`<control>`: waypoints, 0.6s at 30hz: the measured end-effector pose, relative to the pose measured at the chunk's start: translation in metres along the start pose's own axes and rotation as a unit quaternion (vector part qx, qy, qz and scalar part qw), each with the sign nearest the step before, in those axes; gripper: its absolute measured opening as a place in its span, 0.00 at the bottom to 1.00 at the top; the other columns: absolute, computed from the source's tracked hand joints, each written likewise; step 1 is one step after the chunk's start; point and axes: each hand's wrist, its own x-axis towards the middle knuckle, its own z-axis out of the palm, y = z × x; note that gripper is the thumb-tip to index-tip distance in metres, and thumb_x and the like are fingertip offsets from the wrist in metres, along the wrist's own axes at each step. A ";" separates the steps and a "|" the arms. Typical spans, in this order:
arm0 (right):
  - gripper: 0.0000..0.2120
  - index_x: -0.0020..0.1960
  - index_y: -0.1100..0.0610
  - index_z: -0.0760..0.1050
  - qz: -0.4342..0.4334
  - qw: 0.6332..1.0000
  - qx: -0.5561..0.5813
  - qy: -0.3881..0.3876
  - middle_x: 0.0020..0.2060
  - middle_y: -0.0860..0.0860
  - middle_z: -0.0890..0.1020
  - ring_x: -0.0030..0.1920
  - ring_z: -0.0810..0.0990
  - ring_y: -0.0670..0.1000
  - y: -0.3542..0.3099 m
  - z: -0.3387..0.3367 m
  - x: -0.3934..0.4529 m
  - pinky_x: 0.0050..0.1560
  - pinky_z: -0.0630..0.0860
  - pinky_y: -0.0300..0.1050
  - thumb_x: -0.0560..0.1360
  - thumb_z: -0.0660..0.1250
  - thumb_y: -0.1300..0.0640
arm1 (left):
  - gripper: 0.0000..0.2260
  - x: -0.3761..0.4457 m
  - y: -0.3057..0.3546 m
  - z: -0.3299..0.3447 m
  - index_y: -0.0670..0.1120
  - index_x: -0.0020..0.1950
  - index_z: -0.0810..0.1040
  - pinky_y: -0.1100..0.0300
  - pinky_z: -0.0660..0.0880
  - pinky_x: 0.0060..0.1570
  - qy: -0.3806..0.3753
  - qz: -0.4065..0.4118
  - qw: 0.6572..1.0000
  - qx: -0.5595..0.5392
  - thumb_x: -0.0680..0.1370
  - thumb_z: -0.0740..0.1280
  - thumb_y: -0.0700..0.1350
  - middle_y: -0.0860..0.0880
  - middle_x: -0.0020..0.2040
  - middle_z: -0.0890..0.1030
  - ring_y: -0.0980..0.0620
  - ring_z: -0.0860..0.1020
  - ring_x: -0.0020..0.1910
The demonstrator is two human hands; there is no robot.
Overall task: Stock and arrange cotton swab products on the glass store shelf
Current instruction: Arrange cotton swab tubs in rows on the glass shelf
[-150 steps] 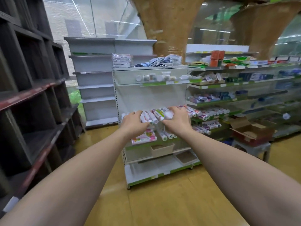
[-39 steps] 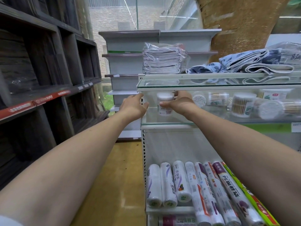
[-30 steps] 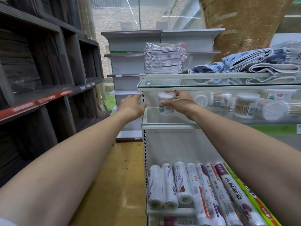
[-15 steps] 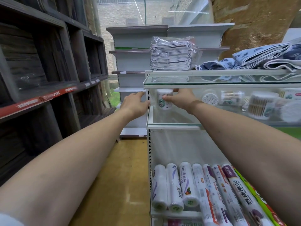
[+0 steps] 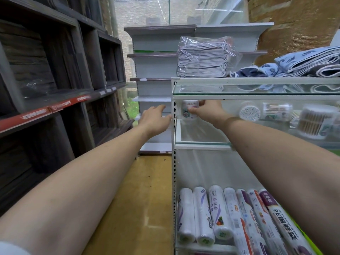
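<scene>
Beside upright swab tub (image 5: 189, 110), toppled swab containers (image 5: 249, 113).

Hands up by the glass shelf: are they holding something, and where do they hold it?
The right hand grips a small cotton swab tub by its side, at the glass shelf's left end. The left hand is open and holds nothing.

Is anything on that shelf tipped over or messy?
Yes. One swab tub lies on its side, open end facing out, while the tub in the right hand stands upright. Nothing looks spilled.
</scene>
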 end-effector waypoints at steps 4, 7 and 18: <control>0.17 0.50 0.62 0.82 0.013 1.000 -0.010 -0.004 0.48 0.56 0.85 0.50 0.84 0.54 -0.002 0.004 -0.001 0.57 0.80 0.52 0.71 0.78 0.50 | 0.29 0.004 -0.001 0.000 0.49 0.80 0.62 0.42 0.63 0.74 -0.009 0.008 1.000 -0.008 0.81 0.59 0.58 0.45 0.78 0.67 0.40 0.62 0.78; 0.15 0.50 0.62 0.82 0.021 1.000 -0.006 -0.002 0.49 0.56 0.85 0.52 0.83 0.54 -0.005 0.006 -0.001 0.58 0.80 0.52 0.72 0.77 0.52 | 0.28 0.003 0.003 -0.001 0.50 0.80 0.61 0.41 0.63 0.74 -0.012 0.011 1.000 -0.015 0.82 0.59 0.57 0.45 0.78 0.66 0.41 0.60 0.78; 0.22 0.57 0.66 0.82 0.041 0.996 -0.063 0.048 0.55 0.61 0.83 0.58 0.79 0.60 -0.006 -0.028 -0.031 0.64 0.73 0.51 0.75 0.72 0.47 | 0.28 -0.006 0.024 -0.006 0.52 0.80 0.63 0.43 0.64 0.74 0.001 0.048 0.998 -0.045 0.81 0.62 0.57 0.46 0.78 0.68 0.42 0.63 0.77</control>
